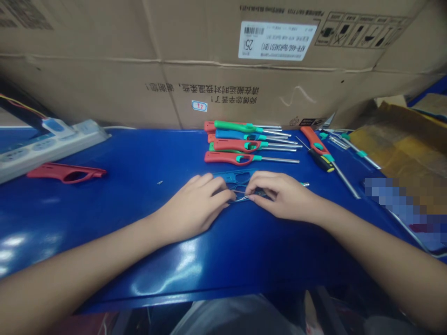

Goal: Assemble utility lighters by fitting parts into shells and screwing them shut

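The left hand (197, 204) and right hand (275, 190) curl inward, thumb and forefinger of each pinched together on thin wires (240, 197) that run between them, low over the tabletop (223, 260). Just behind lies a blue plastic shell (230, 177), slotted and loop-handled, its ends partly covered by the fingers. Beyond it, a pile of lighters (244, 145) with red, green and blue handles and slim metal tubes fills the space before the creased cardboard box (122, 88). To the right, a black-and-yellow screwdriver (321, 159) crosses near an orange-red lighter (316, 142); to the left are tiny screws (159, 182), a smooth red shell (64, 173) and a white power strip (42, 148). The tabletop is glossy blue.
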{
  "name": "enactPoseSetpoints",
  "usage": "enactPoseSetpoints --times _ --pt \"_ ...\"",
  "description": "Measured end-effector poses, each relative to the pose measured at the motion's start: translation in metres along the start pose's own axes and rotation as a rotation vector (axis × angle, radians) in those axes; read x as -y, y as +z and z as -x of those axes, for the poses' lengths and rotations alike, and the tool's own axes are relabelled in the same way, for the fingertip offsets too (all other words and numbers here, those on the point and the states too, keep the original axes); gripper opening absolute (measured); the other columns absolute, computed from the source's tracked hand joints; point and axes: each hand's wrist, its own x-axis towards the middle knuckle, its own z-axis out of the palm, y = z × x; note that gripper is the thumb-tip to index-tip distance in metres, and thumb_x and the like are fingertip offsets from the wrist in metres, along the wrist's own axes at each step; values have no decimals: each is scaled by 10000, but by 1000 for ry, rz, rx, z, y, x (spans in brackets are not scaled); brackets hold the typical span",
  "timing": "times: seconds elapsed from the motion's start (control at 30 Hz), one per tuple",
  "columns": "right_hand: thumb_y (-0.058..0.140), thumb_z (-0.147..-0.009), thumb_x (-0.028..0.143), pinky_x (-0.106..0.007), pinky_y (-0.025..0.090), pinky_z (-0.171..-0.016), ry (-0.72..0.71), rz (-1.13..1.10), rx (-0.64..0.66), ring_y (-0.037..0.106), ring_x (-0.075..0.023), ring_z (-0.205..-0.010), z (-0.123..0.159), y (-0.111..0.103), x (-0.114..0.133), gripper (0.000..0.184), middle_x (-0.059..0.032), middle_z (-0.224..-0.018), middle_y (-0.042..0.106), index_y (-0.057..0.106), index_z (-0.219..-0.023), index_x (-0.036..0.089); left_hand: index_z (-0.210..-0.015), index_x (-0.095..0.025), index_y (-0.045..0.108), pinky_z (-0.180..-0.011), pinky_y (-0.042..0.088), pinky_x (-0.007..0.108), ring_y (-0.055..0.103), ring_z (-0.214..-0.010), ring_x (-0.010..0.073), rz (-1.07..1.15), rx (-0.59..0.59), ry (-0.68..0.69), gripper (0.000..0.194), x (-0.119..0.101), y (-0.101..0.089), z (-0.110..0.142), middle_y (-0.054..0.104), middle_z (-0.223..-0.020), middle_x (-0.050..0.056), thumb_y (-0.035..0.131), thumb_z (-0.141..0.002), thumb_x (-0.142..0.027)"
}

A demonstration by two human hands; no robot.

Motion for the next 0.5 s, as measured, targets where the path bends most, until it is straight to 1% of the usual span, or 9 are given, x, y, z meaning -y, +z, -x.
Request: enactPoseSetpoints --times 0.07,0.13,0.23,0.37,0.5 --pt "596 -953 197 -256 432 -693 -43 -10 5 534 -109 -693 1 -1 -3 104 -28 -968 674 693 -992 197 -1209 -234 619 -815 393 385 523 -977 244 3 -5 2 262 0 1 0 619 -1135 77 403 -1071 -289" --pt "588 -967 198 -270 461 -760 -81 -9 12 603 -139 -813 2 -2 -4 104 -39 -978 680 691 -988 200 -1229 -244 616 -810 390 382 518 -972 242 7 -9 7 271 1 1 1 616 -1137 75 401 -1072 -293" --pt "560 -989 203 -285 474 -801 -117 50 46 643 -163 -914 3 -5 -5 134 -42 -996 686 694 -978 204 -1261 -267 614 -795 384 376 511 -964 241 7 -18 10 290 1 1 1 613 -1123 72 394 -1076 -303" --pt "562 -1000 220 -274 473 -791 -133 115 73 662 -160 -940 5 -8 -5 132 -36 -1048 697 692 -1020 206 -1289 -275 610 -794 381 372 512 -951 236 17 -17 4 306 1 0 1 616 -1114 74 388 -1080 -310" --pt "618 -972 218 -248 462 -739 -138 98 35 643 -132 -850 4 -7 -6 89 -22 -995 700 669 -1042 194 -1309 -278 600 -799 383 370 510 -946 233 18 -13 -5 311 0 0 0 616 -1117 74 393 -1079 -306"
